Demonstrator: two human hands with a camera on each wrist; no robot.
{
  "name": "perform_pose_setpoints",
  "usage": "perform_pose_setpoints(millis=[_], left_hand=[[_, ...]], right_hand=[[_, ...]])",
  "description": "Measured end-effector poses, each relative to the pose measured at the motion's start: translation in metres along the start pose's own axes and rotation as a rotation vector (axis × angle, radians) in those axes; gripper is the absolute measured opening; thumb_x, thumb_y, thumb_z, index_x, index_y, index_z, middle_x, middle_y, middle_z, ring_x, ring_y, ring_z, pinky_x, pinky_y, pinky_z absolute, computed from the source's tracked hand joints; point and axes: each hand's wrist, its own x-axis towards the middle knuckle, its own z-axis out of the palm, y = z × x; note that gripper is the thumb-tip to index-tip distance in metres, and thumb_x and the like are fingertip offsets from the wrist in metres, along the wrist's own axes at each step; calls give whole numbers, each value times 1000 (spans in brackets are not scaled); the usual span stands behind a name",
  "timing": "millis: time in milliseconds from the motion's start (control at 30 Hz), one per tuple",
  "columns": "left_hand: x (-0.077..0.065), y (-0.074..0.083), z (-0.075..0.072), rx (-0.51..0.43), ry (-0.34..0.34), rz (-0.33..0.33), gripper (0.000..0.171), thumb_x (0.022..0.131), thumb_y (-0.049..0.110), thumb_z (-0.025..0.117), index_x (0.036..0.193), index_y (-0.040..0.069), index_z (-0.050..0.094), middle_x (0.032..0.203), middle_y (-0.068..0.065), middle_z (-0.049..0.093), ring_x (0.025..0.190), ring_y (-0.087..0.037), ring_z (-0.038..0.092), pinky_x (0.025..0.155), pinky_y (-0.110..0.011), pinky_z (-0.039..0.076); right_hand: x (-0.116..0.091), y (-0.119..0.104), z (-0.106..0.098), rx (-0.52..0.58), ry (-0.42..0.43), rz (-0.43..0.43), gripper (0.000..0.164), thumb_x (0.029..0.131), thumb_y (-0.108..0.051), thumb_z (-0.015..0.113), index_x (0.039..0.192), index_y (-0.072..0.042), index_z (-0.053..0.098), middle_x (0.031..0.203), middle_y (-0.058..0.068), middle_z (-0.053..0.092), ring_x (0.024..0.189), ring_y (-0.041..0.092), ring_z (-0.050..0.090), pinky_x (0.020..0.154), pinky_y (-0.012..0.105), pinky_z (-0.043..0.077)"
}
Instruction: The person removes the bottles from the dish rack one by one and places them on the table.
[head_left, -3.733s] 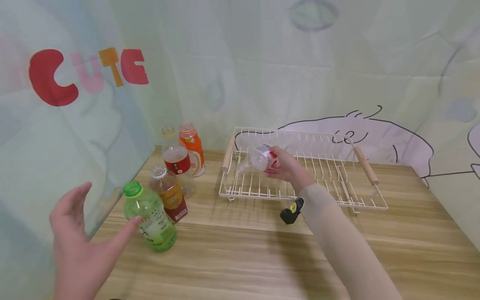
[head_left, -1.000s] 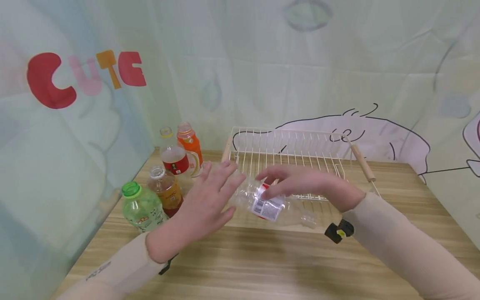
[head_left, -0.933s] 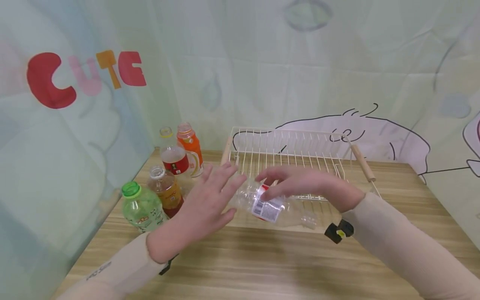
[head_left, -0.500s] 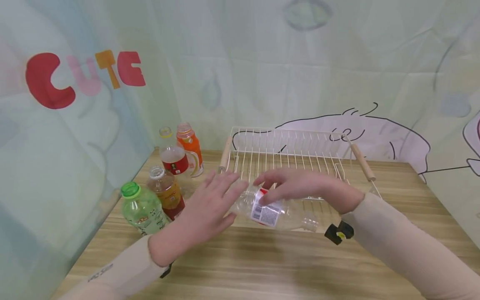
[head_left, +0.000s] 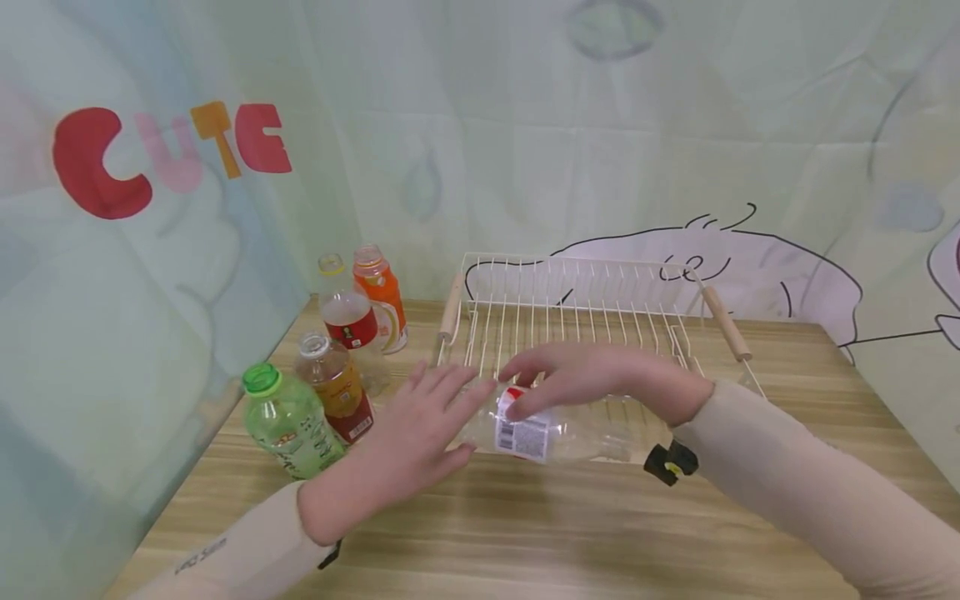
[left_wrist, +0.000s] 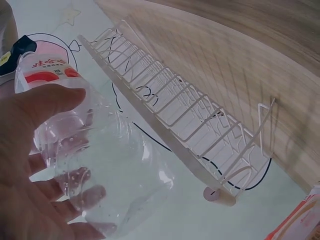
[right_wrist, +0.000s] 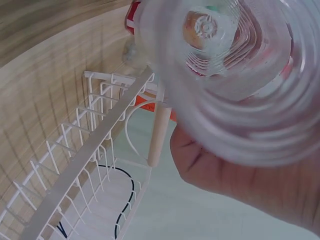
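A clear plastic bottle (head_left: 528, 435) with a white and red label is held sideways between both hands, in front of the wire rack (head_left: 724, 323). My left hand (head_left: 416, 429) grips its left end; in the left wrist view the thumb lies over the crinkled clear wall (left_wrist: 115, 150) and the fingers curl beneath. My right hand (head_left: 577, 379) holds the bottle around the label from above, its thumb across the print. The narrow neck points right, below the right wrist. Close to the right wrist camera, the bottle's ringed clear plastic (right_wrist: 225, 120) hides most of the right fingers.
Left of the hands stand a green bottle (head_left: 296, 433), a brown-labelled bottle (head_left: 339, 392), a clear bottle with a red label (head_left: 352, 325) and an orange bottle (head_left: 384, 292). All are uncapped. A printed curtain (head_left: 600, 167) hangs behind the wooden table (head_left: 525, 533).
Earlier the right hand alone held the bottle over the rack, the left hand raised by the green bottle. Both hands now hold it; lately it has shifted slightly left and down, turning more level.
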Motion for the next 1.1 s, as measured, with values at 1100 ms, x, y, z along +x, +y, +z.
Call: perform_pose_setpoints(millis=[1100], left_hand=[[-71, 3, -17, -477, 138, -625, 78, 66, 7, 85, 131, 5, 42, 124, -14, 59, 109, -31, 58, 87, -59, 49]], right_hand=[[-38, 54, -37, 352, 445, -77, 42, 99, -28, 52, 136, -7, 49, 127, 10, 60, 109, 21, 59, 90, 36, 52]])
